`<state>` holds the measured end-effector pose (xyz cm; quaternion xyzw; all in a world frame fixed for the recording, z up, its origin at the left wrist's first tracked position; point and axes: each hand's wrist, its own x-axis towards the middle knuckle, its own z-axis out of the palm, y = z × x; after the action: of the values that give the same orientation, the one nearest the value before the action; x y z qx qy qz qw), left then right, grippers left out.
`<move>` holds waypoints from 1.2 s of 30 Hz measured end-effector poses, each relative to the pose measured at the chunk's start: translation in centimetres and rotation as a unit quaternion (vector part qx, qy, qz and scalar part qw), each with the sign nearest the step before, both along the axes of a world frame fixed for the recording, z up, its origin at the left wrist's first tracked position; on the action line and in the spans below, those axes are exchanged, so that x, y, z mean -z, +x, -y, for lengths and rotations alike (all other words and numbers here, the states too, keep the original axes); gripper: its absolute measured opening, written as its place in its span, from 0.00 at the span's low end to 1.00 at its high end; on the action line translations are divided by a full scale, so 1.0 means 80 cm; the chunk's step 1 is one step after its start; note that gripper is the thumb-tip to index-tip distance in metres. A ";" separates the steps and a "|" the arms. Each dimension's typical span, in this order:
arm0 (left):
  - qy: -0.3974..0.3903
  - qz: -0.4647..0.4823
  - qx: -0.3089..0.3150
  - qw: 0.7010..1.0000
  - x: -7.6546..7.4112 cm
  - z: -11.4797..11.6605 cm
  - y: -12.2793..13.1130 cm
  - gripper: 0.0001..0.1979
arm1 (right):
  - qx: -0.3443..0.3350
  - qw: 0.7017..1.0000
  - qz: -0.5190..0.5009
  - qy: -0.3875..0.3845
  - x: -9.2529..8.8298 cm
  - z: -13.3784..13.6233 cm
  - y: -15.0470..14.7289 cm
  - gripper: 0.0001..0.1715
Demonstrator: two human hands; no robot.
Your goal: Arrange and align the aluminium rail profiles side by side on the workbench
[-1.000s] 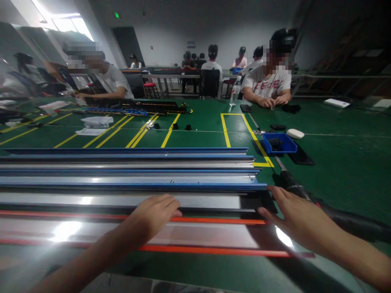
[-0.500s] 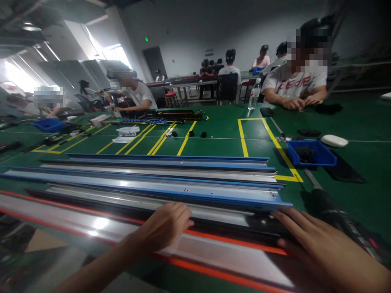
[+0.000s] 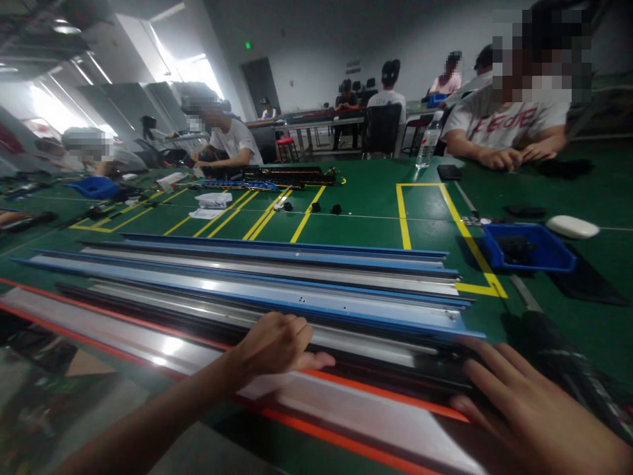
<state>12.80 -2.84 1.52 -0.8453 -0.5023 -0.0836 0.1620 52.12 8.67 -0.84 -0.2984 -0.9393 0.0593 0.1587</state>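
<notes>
1. My left hand (image 3: 277, 346) rests half-curled on the black rail (image 3: 395, 371), fingers bent over its top and thumb stretched out, clasping nothing.
2. My right hand (image 3: 534, 409) lies flat, fingers spread wide, on that rail's right end.
3. Blue rails (image 3: 346, 305) lie just beyond the black rail, and an orange-edged panel (image 3: 376, 422) lies on its near side.
4. A blue bin (image 3: 544, 264) sits well beyond the rail's right end, with a dark tool (image 3: 554, 349) just to the right of that end.
</notes>
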 end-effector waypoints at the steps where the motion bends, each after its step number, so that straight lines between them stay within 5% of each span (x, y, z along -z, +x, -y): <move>1: 0.001 -0.008 0.000 1.000 0.000 0.000 -0.001 0.32 | -0.005 1.000 0.015 0.012 -0.005 0.000 -0.003 0.22; 9: 0.140 -0.020 0.058 0.988 -0.014 0.003 0.001 0.23 | -0.002 0.999 0.030 0.040 -0.007 0.000 0.006 0.27; 16: 0.141 -0.060 0.039 0.987 -0.053 0.010 0.008 0.22 | 0.007 1.000 0.024 0.014 -0.007 0.003 0.004 0.24; 24: 0.173 -0.087 0.057 0.979 -0.091 0.008 -0.003 0.24 | 0.003 0.999 0.001 0.035 -0.032 -0.005 -0.010 0.36; 36: 0.234 -0.149 0.060 0.959 -0.089 -0.019 -0.021 0.27 | -0.010 0.997 -0.012 0.074 -0.040 -0.021 -0.032 0.19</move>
<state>11.13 -1.29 8.68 -0.8153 -0.3873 -0.0812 0.4228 49.59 10.33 2.39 -0.2754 -0.9422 -0.0055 0.1907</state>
